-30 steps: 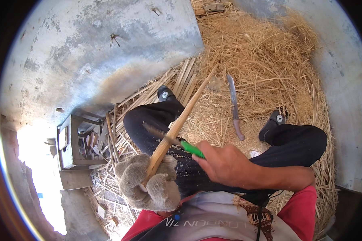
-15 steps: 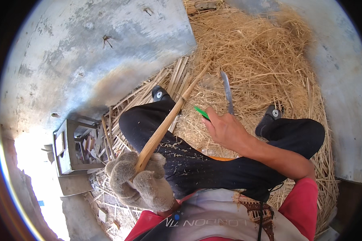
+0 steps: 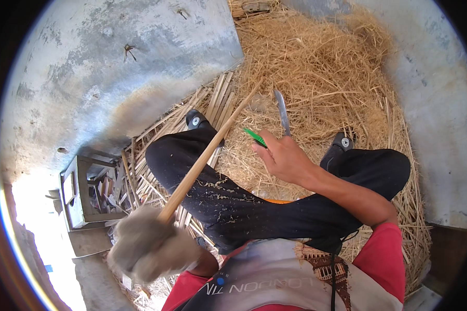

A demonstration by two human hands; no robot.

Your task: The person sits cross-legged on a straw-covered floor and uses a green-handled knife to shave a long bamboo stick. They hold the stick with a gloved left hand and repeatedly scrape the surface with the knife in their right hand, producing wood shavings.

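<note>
In a thick, pale knitted glove, my left hand [image 3: 153, 246] is closed around the lower end of a long, tapered wooden stick [image 3: 207, 153]. The stick slants up and away over my left leg, its thin end against the straw. My right hand [image 3: 290, 160] grips a slim green cutter knife [image 3: 254, 137] that points up and left. A gap separates the cutter's green tip from the stick; its blade cannot be made out. Just beyond my right hand, a curved steel blade [image 3: 282, 111] lies on the straw, its lower end hidden behind my hand.
Fine straw and shavings [image 3: 321, 67] heap at the far side. Split flat strips [image 3: 220, 98] lie by my left foot. A small wooden frame box [image 3: 78, 192] holding scraps stands at the left. Worn grey walls [image 3: 155, 67] close in both sides. Shavings dot my dark trousers.
My gloved left hand has moved down and left, now blurred, drawing the stick's lower end with it. My right hand still holds the cutter, whose tip is farther from the stick. The view has shifted slightly.
</note>
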